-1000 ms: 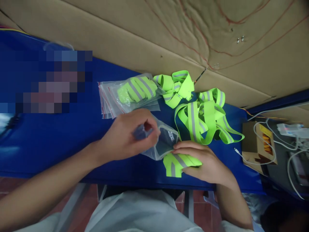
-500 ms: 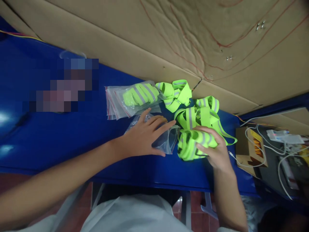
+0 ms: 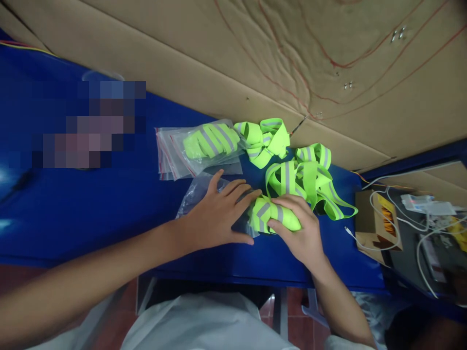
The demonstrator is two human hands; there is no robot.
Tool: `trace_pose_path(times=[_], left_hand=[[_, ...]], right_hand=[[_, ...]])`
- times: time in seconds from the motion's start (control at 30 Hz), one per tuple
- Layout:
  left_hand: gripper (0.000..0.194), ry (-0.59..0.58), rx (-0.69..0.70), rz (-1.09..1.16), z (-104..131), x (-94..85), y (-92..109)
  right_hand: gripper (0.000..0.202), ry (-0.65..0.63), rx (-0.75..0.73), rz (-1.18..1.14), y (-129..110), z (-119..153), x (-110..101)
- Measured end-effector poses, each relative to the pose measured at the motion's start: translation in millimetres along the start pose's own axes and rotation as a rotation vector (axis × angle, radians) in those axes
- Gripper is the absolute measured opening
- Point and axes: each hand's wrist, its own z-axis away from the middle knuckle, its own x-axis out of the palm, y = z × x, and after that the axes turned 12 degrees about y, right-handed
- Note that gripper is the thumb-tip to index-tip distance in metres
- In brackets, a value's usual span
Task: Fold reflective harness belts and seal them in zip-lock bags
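My right hand (image 3: pixel 301 228) is wrapped round a folded bundle of neon-yellow reflective strap (image 3: pixel 263 215) with grey stripes. The bundle's left end meets the mouth of a clear plastic bag (image 3: pixel 195 192); how far inside it sits is hard to tell. Over that bag lies my left hand (image 3: pixel 219 214), fingers spread, covering most of it. Just behind are loose reflective straps (image 3: pixel 288 179) in a tangle. Farther back, a second strap bundle (image 3: pixel 211 141) lies in or under clear plastic, on several red-edged zip bags (image 3: pixel 166 153).
Another loose strap pile (image 3: pixel 268 141) rests against the cardboard wall (image 3: pixel 204 73) behind the blue table (image 3: pixel 120 209). At right stand a small open cardboard box (image 3: pixel 379 218), a white cable (image 3: pixel 352 237) and cluttered electronics. A blurred-out patch hides something at left.
My right hand has carried the strap bundle leftward to the bag's mouth. My left hand stays spread over the bag, having shifted only slightly.
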Motion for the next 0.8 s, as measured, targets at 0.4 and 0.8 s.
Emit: trace_pose_path(times=[0.4, 0.8], left_hand=[[0.106, -0.043, 0.021, -0.023, 1, 3.8, 2], [0.125, -0.109, -0.018, 0.006, 5, 15.5, 5]], right_hand=[[0.029, -0.019, 0.096, -0.075, 0, 8, 21], [0.014, 0.04, 0.146, -0.052, 4, 1, 30]])
